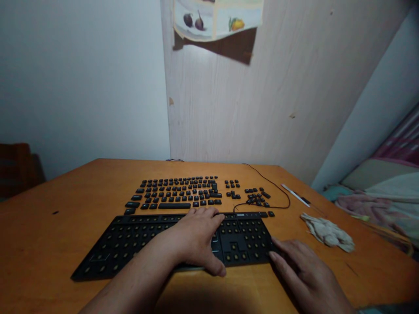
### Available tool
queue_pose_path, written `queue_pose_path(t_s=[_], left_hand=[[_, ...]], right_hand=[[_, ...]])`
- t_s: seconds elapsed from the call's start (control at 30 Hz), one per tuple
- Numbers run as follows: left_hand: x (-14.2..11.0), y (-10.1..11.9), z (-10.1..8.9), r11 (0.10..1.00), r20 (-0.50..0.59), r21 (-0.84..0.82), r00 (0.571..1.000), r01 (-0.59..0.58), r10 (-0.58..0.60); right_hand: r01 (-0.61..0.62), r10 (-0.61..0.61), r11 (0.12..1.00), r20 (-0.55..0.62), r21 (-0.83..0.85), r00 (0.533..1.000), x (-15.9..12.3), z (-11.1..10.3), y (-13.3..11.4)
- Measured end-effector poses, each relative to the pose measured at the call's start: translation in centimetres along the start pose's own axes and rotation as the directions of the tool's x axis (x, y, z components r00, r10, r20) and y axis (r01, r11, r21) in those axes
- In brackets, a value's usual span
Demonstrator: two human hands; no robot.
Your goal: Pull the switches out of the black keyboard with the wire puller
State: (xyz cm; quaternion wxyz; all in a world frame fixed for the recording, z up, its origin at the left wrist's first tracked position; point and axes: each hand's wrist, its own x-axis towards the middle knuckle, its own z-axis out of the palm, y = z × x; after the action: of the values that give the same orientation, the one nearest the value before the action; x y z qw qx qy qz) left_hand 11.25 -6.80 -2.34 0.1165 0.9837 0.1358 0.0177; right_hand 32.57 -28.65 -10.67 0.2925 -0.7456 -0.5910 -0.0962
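Observation:
A black keyboard base (234, 240) stripped of its keycaps lies along the near part of the table, its rows of small switch posts exposed. Across its middle lies my left hand (196, 237), with the fingers over the far edge and the thumb by the near edge, gripping it across its width. My right hand (297, 270) holds the right end of the base between thumb and fingers. Behind the base, loose black keycaps (176, 194) are laid out in keyboard order, with a long space bar (174, 206) in front. Number-pad keycaps (258, 198) sit in a looser cluster.
A black cable (289, 200) loops from the base toward the table's far edge. To the right lie a crumpled pale cloth (327, 232) and a thin white and black tool (296, 195). The wooden table (65, 244) meets a wall behind; a chair (16, 163) stands left.

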Motion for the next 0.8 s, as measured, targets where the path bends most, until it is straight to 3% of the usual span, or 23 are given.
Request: queue_pose_path(t_s=[0.27,0.8], left_hand=[[-0.3,-0.3,0.7,1.000,-0.022,-0.018,1.000,0.017,-0.017],[-0.1,-0.8,1.5,1.000,-0.043,-0.007,0.999,0.023,-0.023]], right_hand=[[0.015,-0.016,1.000,0.011,0.023,1.000,0.0,-0.3,-0.3],[-0.067,0.069,0.992,-0.022,0.106,0.997,0.5,-1.3,-1.6]])
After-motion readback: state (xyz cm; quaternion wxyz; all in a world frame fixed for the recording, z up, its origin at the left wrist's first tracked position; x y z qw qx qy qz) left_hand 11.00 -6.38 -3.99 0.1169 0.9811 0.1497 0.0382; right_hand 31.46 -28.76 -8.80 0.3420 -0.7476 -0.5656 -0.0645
